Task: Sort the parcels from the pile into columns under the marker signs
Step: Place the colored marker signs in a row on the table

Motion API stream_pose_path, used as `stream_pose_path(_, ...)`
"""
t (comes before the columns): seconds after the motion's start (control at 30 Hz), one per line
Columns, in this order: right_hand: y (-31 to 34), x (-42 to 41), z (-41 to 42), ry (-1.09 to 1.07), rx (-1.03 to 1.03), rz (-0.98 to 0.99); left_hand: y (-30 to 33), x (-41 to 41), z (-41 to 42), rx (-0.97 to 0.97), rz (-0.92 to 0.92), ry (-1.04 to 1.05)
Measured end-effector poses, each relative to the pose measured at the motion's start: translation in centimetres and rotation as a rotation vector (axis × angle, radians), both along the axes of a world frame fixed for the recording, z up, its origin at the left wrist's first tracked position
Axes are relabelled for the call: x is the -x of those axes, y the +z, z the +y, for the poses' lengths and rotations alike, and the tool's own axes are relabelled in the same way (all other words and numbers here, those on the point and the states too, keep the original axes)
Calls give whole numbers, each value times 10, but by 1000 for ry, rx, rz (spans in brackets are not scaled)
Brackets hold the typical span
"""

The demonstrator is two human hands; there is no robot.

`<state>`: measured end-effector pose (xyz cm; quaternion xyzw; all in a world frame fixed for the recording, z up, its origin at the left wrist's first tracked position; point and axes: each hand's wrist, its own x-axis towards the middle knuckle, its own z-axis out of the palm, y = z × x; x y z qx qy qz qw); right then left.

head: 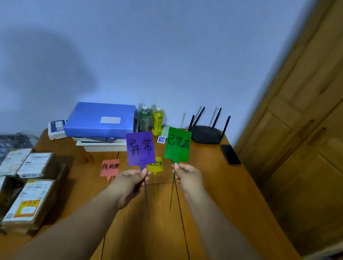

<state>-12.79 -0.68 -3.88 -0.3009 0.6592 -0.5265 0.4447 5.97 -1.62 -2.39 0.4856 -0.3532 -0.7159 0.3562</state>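
My left hand [132, 180] pinches the stem of a purple marker sign [140, 149] and holds it upright above the wooden table [222, 202]. My right hand [188, 176] pinches the stem of a green marker sign [178, 144], also raised. A pink sign [110, 168] lies flat on the table behind my left hand. A yellow sign [156, 166] lies between my hands, partly hidden by the purple one. Several brown cardboard parcels [26, 201] with white labels are piled at the table's left edge.
A blue file box [100, 120] on stacked white boxes stands at the back. Two bottles [151, 120] and a black router [206, 133] stand by the wall. A dark phone [230, 154] lies at the right. A wooden wardrobe [306, 117] stands to the right.
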Motion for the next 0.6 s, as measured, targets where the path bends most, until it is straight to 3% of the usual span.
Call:
stream_pose_path(0.23,-26,94,-15,-30,-93,27,-22,53,-5,-30,44,165)
stream_pose_path(0.4,-65,159,-45,57,-195,123,-45,104,-7,-73,101,325)
stream_pose_path(0.6,-104,203,-90,206,-262,249,-64,149,-6,-94,31,453)
